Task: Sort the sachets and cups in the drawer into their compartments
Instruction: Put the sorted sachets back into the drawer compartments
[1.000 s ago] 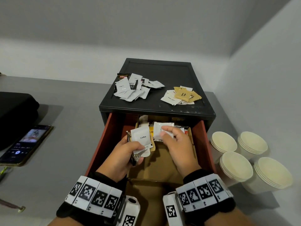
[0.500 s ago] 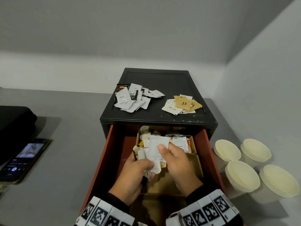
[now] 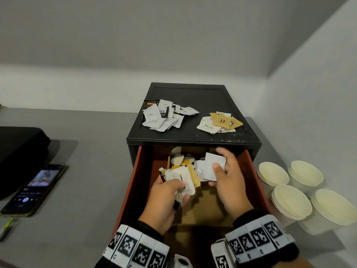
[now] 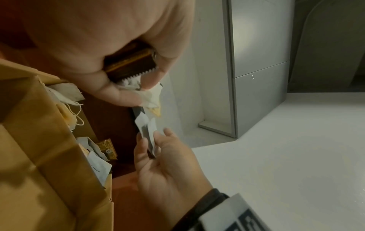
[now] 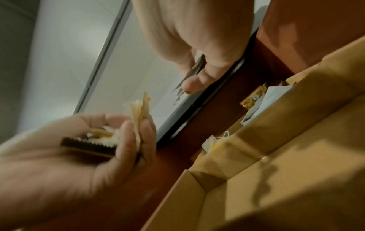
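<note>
My left hand (image 3: 168, 192) grips a mixed bundle of sachets (image 3: 181, 178) over the open red drawer (image 3: 249, 171): white sugar ones, a tan one and a dark one. The left wrist view shows the dark sachet (image 4: 130, 62) tucked in that hand's palm (image 4: 110, 62). To the right, my right hand (image 3: 226, 182) pinches a few white sachets (image 3: 213, 165) between thumb and fingers; the right wrist view shows them edge-on (image 5: 195, 68). More loose sachets and tea bags (image 3: 181, 159) lie in the back cardboard compartment. Stacks of paper cups (image 3: 289, 200) stand on the counter right of the drawer.
Cardboard dividers (image 3: 202, 207) line the drawer. On the black cabinet top lie a pile of white coffee sachets (image 3: 164, 117) and a pile of sugar sachets (image 3: 220, 122). A phone (image 3: 36, 188) and a black case (image 3: 19, 151) sit at the left. A wall closes the right side.
My right hand has drawn white sachets off the left hand's bundle and carried them right and back. The left hand keeps its bundle, now showing a sugar sachet on top.
</note>
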`<state>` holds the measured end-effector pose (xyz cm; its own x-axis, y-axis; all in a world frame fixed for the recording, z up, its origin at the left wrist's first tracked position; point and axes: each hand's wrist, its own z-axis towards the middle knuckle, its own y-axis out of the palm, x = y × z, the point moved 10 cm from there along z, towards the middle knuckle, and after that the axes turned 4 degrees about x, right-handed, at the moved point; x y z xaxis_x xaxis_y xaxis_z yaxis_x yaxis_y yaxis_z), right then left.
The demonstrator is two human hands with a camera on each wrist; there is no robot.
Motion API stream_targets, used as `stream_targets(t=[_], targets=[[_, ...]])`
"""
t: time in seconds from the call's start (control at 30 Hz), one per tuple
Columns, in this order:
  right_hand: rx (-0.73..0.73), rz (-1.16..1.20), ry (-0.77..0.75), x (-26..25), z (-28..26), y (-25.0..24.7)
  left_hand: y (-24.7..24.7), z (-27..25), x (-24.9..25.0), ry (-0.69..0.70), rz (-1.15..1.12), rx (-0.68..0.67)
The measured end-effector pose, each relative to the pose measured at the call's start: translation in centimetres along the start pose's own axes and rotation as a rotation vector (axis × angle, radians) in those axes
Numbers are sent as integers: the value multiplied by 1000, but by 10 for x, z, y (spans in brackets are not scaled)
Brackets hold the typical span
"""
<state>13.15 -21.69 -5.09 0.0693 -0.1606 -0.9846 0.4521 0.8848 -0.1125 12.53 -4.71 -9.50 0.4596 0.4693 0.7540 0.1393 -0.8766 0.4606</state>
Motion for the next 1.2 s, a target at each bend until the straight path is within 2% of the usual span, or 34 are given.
stream_targets(t=[0.13, 0.3, 0.53, 0.73, 0.93, 1.1, 1.2], targets=[[-107, -55, 12, 3, -4, 14, 10, 0, -1, -26, -34, -81], [-212, -48, 40, 5, -11, 26, 13, -3, 1, -49, -77, -97], [-181, -249, -6, 8, -6, 19, 6, 2, 4, -28, -47, -41], [-76, -122, 20, -8, 9, 13, 1, 2, 9, 14, -26, -5], [-27, -223, -181, -67, 36, 34, -6, 2, 24, 65, -78, 78], [-132, -391, -345, -97, 61, 89, -11, 1, 29, 107, -151, 96], [-202, -423, -347, -99, 75, 117, -13, 2, 35, 157, -175, 95]])
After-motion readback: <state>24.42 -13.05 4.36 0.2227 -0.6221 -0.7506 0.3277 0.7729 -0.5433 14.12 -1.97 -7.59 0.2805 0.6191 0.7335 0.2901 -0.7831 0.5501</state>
